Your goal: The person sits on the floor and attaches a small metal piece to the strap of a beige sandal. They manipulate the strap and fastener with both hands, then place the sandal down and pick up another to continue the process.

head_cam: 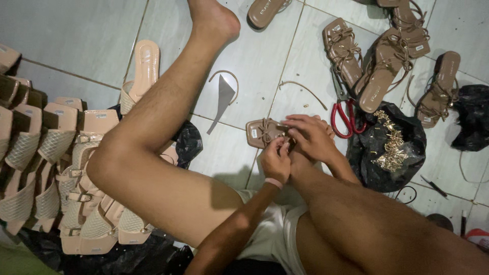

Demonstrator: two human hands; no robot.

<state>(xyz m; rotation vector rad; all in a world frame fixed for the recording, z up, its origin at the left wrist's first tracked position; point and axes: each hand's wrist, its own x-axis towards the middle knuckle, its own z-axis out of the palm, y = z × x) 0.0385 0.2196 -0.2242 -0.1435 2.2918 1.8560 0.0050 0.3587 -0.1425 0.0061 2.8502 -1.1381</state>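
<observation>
A brown strappy sandal (259, 133) lies on the tiled floor between my legs. My left hand (275, 160), with a pink band at the wrist, pinches at the sandal's heel end. My right hand (310, 136) covers the same end from above, fingers curled on it. What sits between the fingertips is hidden.
Red-handled scissors (342, 116) lie right of the hands. A black bag of gold metal pieces (392, 147) sits beside them. Several brown sandals (382, 66) are spread at top right. Rows of beige sandals (61, 168) are stacked at left. Loose straps (224, 94) lie on the tiles.
</observation>
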